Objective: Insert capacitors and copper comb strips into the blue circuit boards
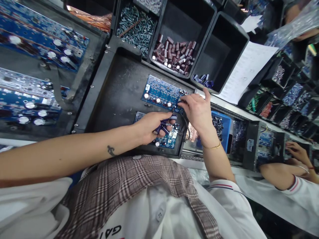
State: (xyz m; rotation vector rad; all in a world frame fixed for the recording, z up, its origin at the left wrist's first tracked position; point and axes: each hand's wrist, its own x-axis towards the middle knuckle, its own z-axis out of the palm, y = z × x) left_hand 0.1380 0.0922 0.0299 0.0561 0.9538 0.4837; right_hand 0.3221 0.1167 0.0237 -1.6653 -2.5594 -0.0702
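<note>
My left hand (156,126) is closed around several dark blue cylindrical capacitors (163,127), held over the lower circuit board (170,141) and hiding part of it. Just above lies a blue circuit board (159,89) with a few round-topped capacitors standing along its near edge. My right hand (195,108) has thumb and forefinger pinched at that board's lower right corner; what sits between the fingertips is too small to make out. Its little finger sticks up toward the bin. Both boards rest in a black tray (114,89).
Black bins hold brown capacitors (174,54), small green parts (136,28) and blue capacitors (203,79). Finished-looking blue boards (42,36) lie in a frame at left. A blue box (225,127) stands right of my wrist. A co-worker's hand (299,152) shows at far right.
</note>
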